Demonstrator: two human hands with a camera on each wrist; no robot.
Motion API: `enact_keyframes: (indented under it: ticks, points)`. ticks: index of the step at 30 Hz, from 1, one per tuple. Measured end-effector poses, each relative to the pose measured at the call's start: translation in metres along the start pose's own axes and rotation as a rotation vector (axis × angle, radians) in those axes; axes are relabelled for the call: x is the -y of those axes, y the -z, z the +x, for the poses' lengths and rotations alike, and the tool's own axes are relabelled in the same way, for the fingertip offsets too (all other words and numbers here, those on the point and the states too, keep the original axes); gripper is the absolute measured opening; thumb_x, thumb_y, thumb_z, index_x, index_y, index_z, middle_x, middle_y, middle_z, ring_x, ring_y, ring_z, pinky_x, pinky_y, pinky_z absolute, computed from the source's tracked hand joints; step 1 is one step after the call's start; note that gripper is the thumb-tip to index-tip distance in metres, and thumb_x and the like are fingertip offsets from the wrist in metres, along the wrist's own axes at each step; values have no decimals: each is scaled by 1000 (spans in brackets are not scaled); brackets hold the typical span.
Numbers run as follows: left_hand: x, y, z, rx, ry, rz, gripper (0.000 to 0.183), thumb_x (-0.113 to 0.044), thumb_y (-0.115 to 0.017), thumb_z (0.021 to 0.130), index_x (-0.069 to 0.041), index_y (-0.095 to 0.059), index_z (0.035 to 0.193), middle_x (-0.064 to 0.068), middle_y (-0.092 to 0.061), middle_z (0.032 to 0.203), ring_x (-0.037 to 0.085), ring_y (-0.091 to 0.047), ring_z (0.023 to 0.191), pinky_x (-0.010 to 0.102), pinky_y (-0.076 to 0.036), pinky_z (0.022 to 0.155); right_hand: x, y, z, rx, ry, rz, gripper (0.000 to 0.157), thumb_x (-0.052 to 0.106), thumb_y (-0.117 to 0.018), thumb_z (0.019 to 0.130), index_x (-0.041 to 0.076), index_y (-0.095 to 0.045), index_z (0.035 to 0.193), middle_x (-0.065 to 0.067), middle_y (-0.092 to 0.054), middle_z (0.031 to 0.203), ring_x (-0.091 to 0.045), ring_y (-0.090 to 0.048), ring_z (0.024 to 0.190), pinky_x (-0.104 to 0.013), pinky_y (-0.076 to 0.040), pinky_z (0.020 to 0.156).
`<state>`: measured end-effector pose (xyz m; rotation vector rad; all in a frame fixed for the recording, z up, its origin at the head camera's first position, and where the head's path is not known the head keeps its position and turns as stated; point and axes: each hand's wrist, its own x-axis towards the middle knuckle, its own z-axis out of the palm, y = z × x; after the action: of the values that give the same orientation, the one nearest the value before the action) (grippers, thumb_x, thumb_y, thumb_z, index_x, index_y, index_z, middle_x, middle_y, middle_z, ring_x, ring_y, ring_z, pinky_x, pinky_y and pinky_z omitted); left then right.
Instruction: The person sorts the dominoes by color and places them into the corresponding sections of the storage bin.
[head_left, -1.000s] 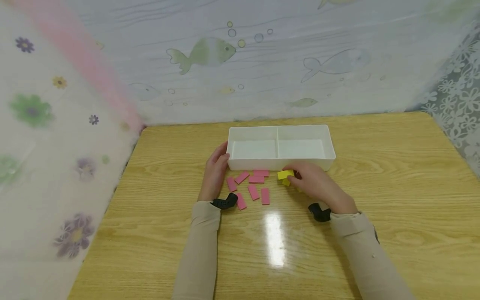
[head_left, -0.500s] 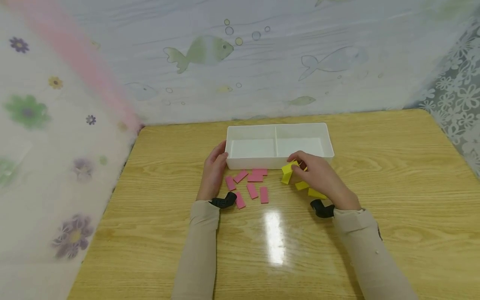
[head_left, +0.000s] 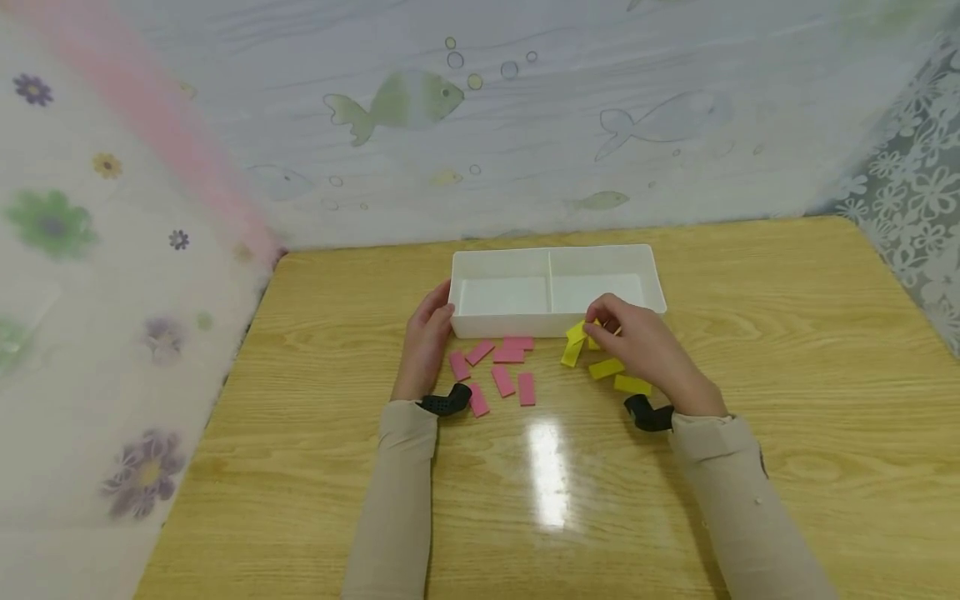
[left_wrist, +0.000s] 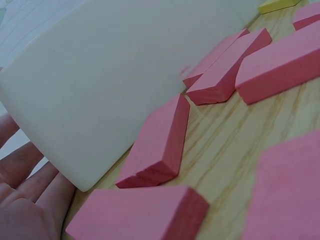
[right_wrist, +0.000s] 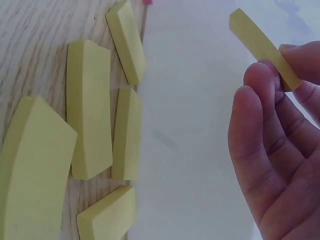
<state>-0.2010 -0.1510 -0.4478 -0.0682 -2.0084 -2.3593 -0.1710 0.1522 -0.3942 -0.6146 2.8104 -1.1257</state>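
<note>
A white two-compartment box [head_left: 517, 326] stands on the wooden table. My left hand [head_left: 424, 346] rests against its left end, and the left wrist view shows the fingers [left_wrist: 45, 185] extended along that end wall. My right hand [head_left: 641, 342] pinches a yellow block [right_wrist: 260, 45] between thumb and fingertips, in front of the box's right compartment and raised off the table. Beneath and beside that hand lie several yellow blocks [head_left: 632, 385], some close to the box's front wall. Several pink blocks [head_left: 527, 389] are scattered before the left compartment, between my two hands.
The table [head_left: 300, 467] reaches back to a wall covering [head_left: 525, 167] printed with fish. A flower-patterned covering [head_left: 90, 333] borders the left side. Black wrist-worn devices [head_left: 446, 401] sit at both wrists.
My right hand has lifted a yellow block and shifted slightly right and toward the box, uncovering yellow blocks on the table. My left hand stays at the box's left end.
</note>
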Motion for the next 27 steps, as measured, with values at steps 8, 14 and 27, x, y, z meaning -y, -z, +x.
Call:
enact_keyframes:
  ticks: [8, 14, 27]
  points:
    - [-8, -2, -5, 13, 26, -14, 39, -14, -44, 93, -11, -44, 132, 2, -44, 132, 19, -44, 117, 34, -34, 97, -3, 3, -1, -49, -30, 18, 18, 29, -48, 92, 16, -55, 101, 0, -58, 90, -16, -53, 76, -34, -43, 69]
    - [-20, -7, -8, 31, 8, 23, 42, -16, -44, 93, -7, -40, 134, 6, -42, 134, 21, -43, 118, 35, -34, 97, -3, 7, -1, -106, -42, 41, 20, 32, -50, 91, 16, -56, 102, 0, -57, 89, -16, -54, 75, -35, -44, 70]
    - [-17, -6, -7, 31, 11, 9, 42, -15, -44, 93, -7, -39, 134, 7, -41, 135, 22, -41, 120, 36, -33, 98, -6, 15, -3, -147, -79, 75, 21, 29, -51, 91, 14, -56, 105, -3, -58, 91, -17, -55, 73, -35, -45, 64]
